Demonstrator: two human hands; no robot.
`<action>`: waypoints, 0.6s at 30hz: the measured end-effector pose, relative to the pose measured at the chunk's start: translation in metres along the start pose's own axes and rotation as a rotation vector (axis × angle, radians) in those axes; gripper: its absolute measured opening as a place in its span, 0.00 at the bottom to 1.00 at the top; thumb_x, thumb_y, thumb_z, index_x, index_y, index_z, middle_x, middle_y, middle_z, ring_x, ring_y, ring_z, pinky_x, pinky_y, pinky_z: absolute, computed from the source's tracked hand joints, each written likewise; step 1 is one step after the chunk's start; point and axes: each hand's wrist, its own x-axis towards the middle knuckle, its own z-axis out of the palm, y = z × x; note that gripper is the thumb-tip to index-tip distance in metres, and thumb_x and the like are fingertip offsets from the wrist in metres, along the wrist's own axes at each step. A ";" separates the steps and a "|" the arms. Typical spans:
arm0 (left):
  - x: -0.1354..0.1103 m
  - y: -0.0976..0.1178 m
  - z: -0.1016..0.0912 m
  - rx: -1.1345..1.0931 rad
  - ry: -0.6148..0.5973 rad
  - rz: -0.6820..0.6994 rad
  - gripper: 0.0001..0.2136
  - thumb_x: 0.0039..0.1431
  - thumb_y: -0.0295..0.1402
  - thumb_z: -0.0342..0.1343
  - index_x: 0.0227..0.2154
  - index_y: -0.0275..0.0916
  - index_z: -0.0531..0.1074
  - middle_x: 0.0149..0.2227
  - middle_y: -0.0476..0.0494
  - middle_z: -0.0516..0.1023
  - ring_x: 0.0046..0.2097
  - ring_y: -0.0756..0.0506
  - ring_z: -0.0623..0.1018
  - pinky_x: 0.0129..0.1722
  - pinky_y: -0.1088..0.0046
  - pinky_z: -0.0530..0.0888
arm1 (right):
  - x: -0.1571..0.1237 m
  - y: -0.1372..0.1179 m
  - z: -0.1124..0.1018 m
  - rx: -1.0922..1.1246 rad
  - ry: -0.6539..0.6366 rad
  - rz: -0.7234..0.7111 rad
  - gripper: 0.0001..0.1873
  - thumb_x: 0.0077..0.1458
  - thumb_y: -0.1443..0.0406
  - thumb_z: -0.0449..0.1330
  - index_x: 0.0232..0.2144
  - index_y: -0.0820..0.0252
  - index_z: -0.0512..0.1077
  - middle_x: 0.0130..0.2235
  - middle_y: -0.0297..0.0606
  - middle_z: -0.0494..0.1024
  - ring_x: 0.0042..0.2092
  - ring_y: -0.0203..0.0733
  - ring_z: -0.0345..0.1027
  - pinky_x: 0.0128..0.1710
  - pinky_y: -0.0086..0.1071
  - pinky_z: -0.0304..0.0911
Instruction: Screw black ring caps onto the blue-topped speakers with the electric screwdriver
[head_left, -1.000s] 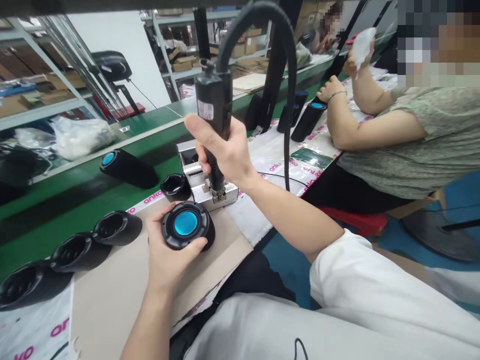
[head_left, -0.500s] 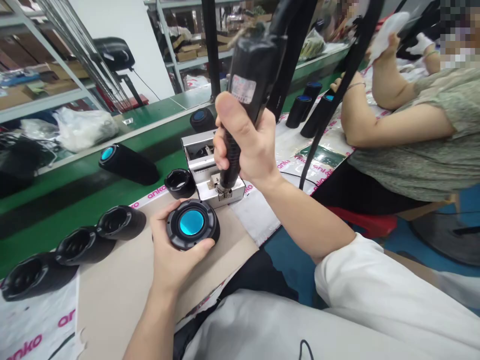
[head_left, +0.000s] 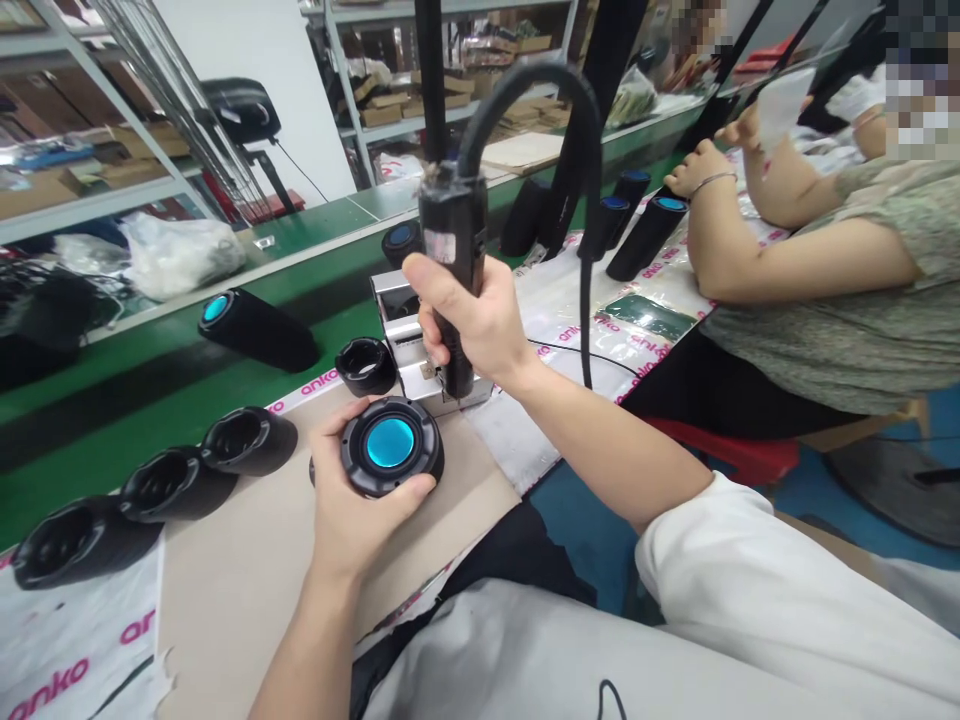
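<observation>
My left hand [head_left: 352, 525] wraps round a black cylindrical speaker [head_left: 424, 432], which stands on the cardboard with its blue round end facing up. My right hand [head_left: 491, 325] grips a black electric screwdriver [head_left: 454, 215] almost upright, thumb along its side. The screwdriver's lower end is over the front of a silver metal box [head_left: 411, 352] that looks like a screw feeder; its tip is hidden. Just behind the speaker sits a black open ring-shaped part [head_left: 367, 378]. A thick cable [head_left: 589, 120] arcs from the screwdriver's top to the right.
Several black hollow cylinders [head_left: 251, 440] stand in a row on the left. A blue-ended speaker [head_left: 262, 330] lies on the green conveyor [head_left: 150, 400]. At right a co-worker [head_left: 810, 300] handles a white item near more speakers [head_left: 645, 235]. Cardboard [head_left: 247, 570] covers the bench before me.
My right hand has brought the screwdriver slightly left and down, and it stands more upright. Its cable swung into an arc. The speaker and my left hand stay almost still.
</observation>
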 end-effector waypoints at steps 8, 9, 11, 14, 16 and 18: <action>-0.001 -0.001 0.000 -0.083 -0.030 -0.025 0.40 0.47 0.50 0.80 0.59 0.46 0.69 0.58 0.39 0.79 0.58 0.35 0.83 0.61 0.54 0.79 | 0.019 -0.044 0.009 0.041 0.030 -0.257 0.19 0.62 0.50 0.71 0.28 0.53 0.74 0.19 0.28 0.69 0.17 0.36 0.62 0.15 0.34 0.55; -0.001 -0.001 0.000 -0.082 -0.029 -0.029 0.40 0.47 0.50 0.80 0.60 0.46 0.68 0.58 0.38 0.79 0.59 0.35 0.83 0.61 0.54 0.79 | 0.019 -0.041 0.011 0.013 0.059 -0.250 0.22 0.60 0.47 0.72 0.26 0.53 0.72 0.18 0.27 0.68 0.16 0.35 0.60 0.14 0.34 0.53; -0.002 -0.002 0.000 -0.073 -0.033 -0.039 0.41 0.47 0.51 0.79 0.60 0.46 0.68 0.59 0.38 0.79 0.59 0.34 0.83 0.61 0.53 0.79 | 0.017 -0.028 0.013 -0.026 0.133 -0.197 0.30 0.55 0.40 0.74 0.24 0.53 0.68 0.17 0.26 0.65 0.15 0.33 0.57 0.13 0.33 0.50; -0.002 -0.002 0.000 -0.069 -0.037 -0.043 0.42 0.45 0.52 0.80 0.59 0.46 0.68 0.59 0.37 0.79 0.59 0.33 0.83 0.60 0.52 0.79 | 0.010 -0.006 0.012 -0.068 0.136 -0.132 0.33 0.54 0.36 0.72 0.25 0.53 0.65 0.17 0.25 0.65 0.16 0.32 0.56 0.14 0.32 0.51; -0.002 -0.002 0.000 -0.070 -0.034 -0.037 0.42 0.44 0.52 0.80 0.59 0.46 0.68 0.59 0.37 0.79 0.59 0.33 0.83 0.60 0.52 0.80 | 0.006 0.001 0.010 -0.075 0.103 -0.123 0.33 0.55 0.37 0.72 0.26 0.53 0.64 0.19 0.25 0.65 0.17 0.31 0.57 0.15 0.31 0.51; -0.002 -0.002 0.001 -0.074 -0.032 -0.034 0.42 0.44 0.52 0.81 0.59 0.46 0.68 0.58 0.37 0.79 0.59 0.33 0.83 0.60 0.52 0.80 | 0.004 0.001 0.008 -0.070 0.085 -0.110 0.32 0.56 0.38 0.72 0.27 0.53 0.64 0.20 0.25 0.66 0.17 0.31 0.57 0.15 0.31 0.51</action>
